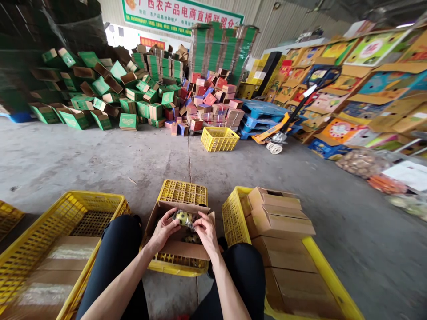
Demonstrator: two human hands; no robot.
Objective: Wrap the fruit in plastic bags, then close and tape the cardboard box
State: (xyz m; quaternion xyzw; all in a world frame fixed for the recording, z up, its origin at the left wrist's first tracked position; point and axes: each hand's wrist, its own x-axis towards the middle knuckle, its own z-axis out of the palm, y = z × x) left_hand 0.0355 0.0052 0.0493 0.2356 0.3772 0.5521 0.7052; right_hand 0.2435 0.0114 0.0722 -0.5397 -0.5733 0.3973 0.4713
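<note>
Both hands, left hand [164,231] and right hand [206,230], pinch a small wrapped packet [183,218] between the fingertips, just above the open cardboard box [178,249] on a yellow crate [183,192]. Packet looks yellowish with dark spots under shiny film (contents unclear). Probably light, crinkly and slippery; best gripped by its ends.
</note>
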